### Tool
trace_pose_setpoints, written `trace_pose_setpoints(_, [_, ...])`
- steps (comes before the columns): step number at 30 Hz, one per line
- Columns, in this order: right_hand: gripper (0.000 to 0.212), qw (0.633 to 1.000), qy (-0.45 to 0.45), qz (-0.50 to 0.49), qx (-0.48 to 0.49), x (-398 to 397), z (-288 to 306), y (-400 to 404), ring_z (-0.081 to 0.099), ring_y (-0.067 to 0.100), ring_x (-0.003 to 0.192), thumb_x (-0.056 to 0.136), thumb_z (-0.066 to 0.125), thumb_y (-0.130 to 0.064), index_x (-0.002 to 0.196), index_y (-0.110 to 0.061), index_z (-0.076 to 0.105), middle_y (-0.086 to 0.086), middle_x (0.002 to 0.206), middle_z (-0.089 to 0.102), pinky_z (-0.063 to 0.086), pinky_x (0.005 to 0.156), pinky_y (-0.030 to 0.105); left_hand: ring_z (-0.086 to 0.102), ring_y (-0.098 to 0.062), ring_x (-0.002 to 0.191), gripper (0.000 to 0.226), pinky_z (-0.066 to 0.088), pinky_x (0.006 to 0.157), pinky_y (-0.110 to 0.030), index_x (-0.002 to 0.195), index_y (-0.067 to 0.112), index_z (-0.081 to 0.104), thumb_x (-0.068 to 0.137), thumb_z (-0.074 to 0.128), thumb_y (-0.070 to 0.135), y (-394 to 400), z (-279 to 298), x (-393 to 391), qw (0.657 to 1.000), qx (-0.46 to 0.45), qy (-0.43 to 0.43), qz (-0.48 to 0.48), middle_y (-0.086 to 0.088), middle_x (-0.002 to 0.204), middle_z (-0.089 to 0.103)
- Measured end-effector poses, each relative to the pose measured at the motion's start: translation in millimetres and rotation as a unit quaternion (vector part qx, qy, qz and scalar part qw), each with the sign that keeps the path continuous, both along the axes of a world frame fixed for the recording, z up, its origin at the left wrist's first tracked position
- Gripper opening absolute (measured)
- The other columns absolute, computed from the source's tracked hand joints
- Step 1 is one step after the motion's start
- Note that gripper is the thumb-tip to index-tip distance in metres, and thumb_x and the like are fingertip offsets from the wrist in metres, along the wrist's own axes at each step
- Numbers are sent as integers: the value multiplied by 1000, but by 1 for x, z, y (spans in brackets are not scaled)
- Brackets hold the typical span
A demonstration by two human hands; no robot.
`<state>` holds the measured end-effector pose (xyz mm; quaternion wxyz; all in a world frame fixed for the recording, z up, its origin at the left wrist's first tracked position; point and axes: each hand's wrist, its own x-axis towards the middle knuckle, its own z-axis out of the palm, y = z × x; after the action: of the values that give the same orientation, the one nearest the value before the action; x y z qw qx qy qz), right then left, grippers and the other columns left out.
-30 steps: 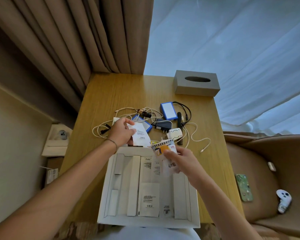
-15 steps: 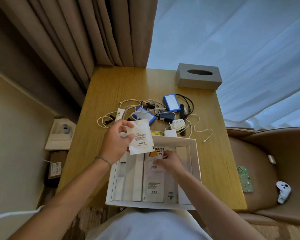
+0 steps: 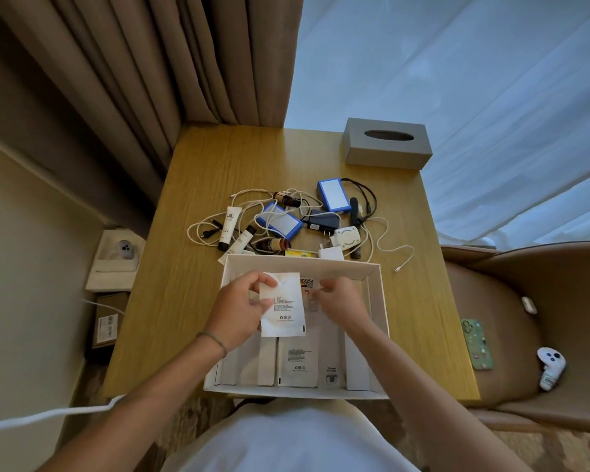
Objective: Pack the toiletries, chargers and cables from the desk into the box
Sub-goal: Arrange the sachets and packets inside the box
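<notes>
A white open box sits at the desk's near edge, lined with white sachets and slim cartons. My left hand pinches a white printed sachet by its left edge, held over the box. My right hand is inside the box with fingers curled at a colourful packet, mostly hidden; its grip is unclear. Beyond the box lie two white tubes, two blue-edged power banks, a black charger, a white charger and tangled white cables.
A grey tissue box stands at the desk's far right. Brown curtains hang at the back left. A brown armchair on the right carries a green phone and a white controller. A white cable crosses the lower left.
My left hand has brought the white sachet down and toward me, over the box. My right hand lowered the colourful packet into the box. The view shifted so the box sits nearer.
</notes>
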<state>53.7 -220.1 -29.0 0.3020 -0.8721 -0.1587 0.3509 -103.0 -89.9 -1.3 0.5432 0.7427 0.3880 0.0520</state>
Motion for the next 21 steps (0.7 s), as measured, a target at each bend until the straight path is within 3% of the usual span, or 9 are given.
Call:
trace_pose_setpoints(2, [35, 998, 25, -34, 52, 6, 13, -13, 71, 17, 95, 95, 62, -14, 129, -8, 65, 7, 116, 74, 61, 81, 34, 72, -23, 84, 34, 62, 55, -41, 98, 30, 64, 90, 64, -3, -7, -8, 9, 999, -2, 19, -27, 2, 102, 60])
trace_pose_setpoints(4, [33, 992, 38, -65, 99, 10, 26, -25, 71, 13, 91, 96, 62, -12, 129, -10, 65, 6, 112, 74, 60, 75, 26, 72, -29, 84, 32, 63, 59, -43, 101, 29, 64, 91, 63, -1, -16, -17, 20, 998, 1, 39, -52, -2, 103, 62])
trace_pose_setpoints(8, [27, 984, 57, -100, 136, 16, 37, -41, 72, 13, 82, 96, 62, -8, 122, -9, 67, 4, 101, 75, 58, 68, 23, 68, -20, 88, 28, 61, 66, -34, 103, 28, 62, 90, 67, 4, -35, -36, 46, 992, 56, 72, -85, 4, 88, 63])
trace_pose_setpoints(11, [25, 981, 66, -110, 143, 16, 40, -48, 71, 15, 80, 94, 62, -6, 118, -8, 69, 7, 97, 76, 58, 66, 23, 64, -21, 90, 29, 47, 71, -26, 107, 28, 65, 87, 68, 7, -47, -48, 65, 984, 112, 92, -102, 10, 80, 56])
trace_pose_setpoints(16, [20, 975, 77, -124, 166, 19, 44, -58, 69, 11, 70, 92, 63, -4, 109, -9, 71, 9, 92, 77, 53, 59, 18, 62, -22, 106, 29, 46, 89, -28, 112, 24, 67, 87, 68, 8, -60, -60, 87, 974, 149, 118, -125, -1, 109, 69])
trace_pose_setpoints(21, [20, 976, 55, -123, 170, 28, 50, -67, 70, 12, 70, 93, 59, -3, 104, -12, 73, 4, 87, 77, 59, 65, 25, 63, -23, 101, 28, 42, 78, -24, 113, 20, 65, 89, 67, 7, -74, -67, 96, 970, 154, 117, -150, -4, 109, 69])
